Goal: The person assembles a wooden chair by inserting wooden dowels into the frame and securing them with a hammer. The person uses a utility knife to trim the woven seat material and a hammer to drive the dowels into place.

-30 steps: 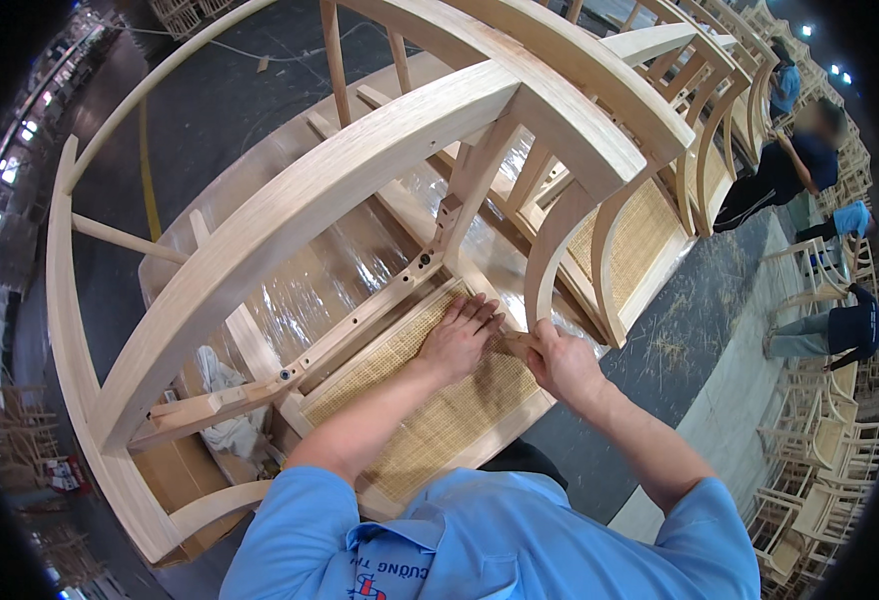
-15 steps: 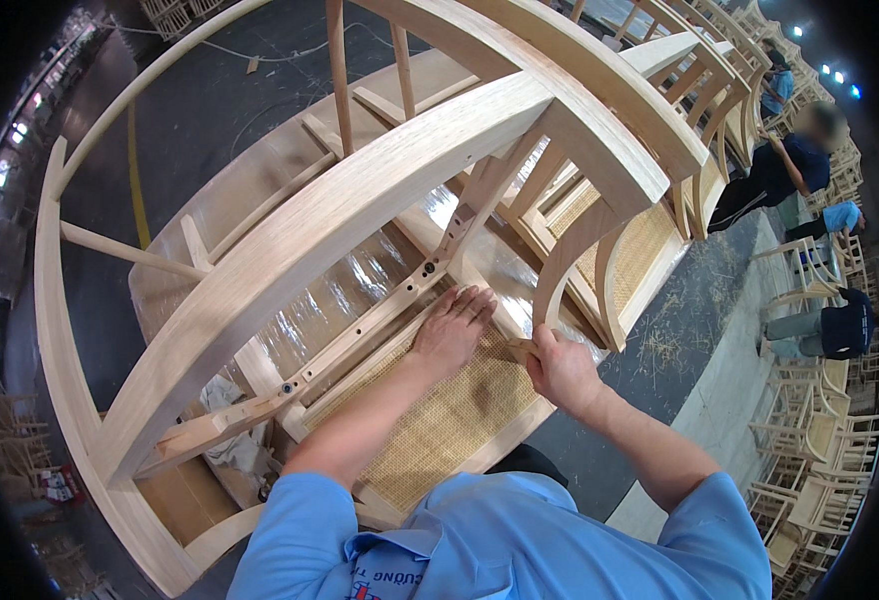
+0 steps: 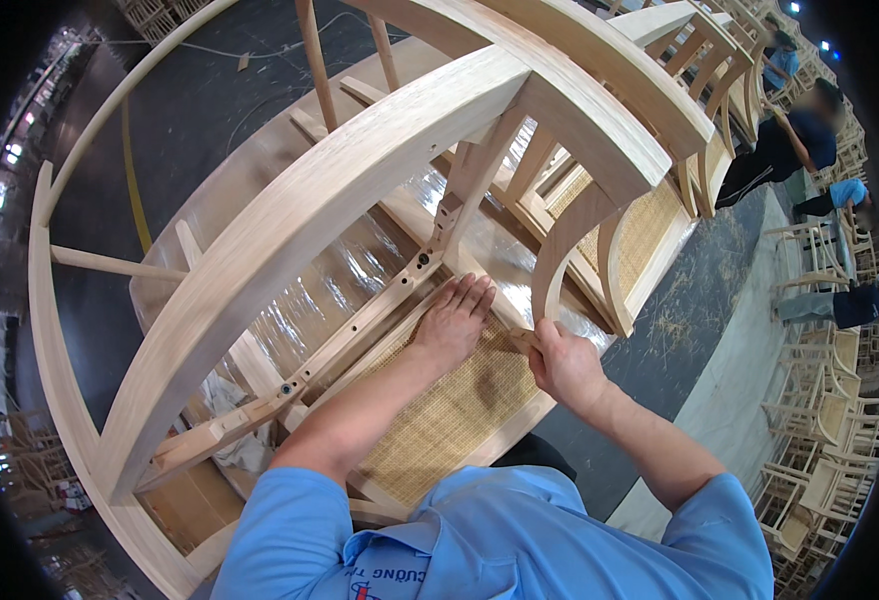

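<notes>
My left hand point(image 3: 454, 325) lies with its fingers stretched out over the upper edge of a woven cane panel point(image 3: 440, 425) framed in pale wood. At the panel's right corner my right hand point(image 3: 568, 372) is closed, seemingly round the lower end of a curved wooden piece point(image 3: 558, 255); its fingers partly hide the grip. The panel sits within a large unfinished wooden chair frame point(image 3: 300, 225) with a broad curved rail. Along the panel's far side runs a wooden bar point(image 3: 355, 330) with bolt holes.
More chair frames point(image 3: 650, 235) with cane panels stand close by at the upper right. Plastic-wrapped surface point(image 3: 335, 285) shows beneath the frame. Wood shavings point(image 3: 705, 315) litter the dark floor. Several people, one a person in dark clothes point(image 3: 785, 150), and stacked chairs point(image 3: 825, 440) are at right.
The view has shifted slightly, so the chair frame appears a little further left and higher. Both hands keep nearly the same places on the wood.
</notes>
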Tool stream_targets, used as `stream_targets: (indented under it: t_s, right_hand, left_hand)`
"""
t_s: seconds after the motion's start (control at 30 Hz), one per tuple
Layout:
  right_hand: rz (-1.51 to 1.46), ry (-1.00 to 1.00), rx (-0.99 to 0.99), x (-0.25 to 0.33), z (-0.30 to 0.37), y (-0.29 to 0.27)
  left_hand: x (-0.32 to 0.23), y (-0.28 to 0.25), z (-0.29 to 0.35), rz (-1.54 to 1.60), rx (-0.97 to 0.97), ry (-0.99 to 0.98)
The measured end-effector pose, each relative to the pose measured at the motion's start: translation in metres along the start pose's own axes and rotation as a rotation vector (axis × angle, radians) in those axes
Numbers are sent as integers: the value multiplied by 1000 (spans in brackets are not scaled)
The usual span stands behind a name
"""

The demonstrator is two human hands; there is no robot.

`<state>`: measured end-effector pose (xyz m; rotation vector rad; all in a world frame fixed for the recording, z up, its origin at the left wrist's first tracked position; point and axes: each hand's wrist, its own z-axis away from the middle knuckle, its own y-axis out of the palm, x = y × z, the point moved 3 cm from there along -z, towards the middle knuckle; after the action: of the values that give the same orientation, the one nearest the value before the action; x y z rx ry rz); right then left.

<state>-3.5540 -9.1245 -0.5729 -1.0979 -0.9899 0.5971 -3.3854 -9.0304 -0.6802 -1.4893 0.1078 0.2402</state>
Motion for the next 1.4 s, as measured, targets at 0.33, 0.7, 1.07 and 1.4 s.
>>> stream_targets:
  t_s: [0.33, 0.7, 1.07, 1.4]
  right_hand:
    - [-1, -13, -27, 16, -16, -2]
    - [40, -64, -151, 63, -13, -58]
    - [457, -236, 100, 102, -112, -65]
    - [546, -207, 258, 107, -139, -41]
  left_hand:
    - [3, 2, -3, 21, -108, -21]
    - [-20, 10, 4, 129, -242, -148]
    - [-71, 21, 21, 139, -415, -129]
    - [-74, 31, 17, -112, -370, -210]
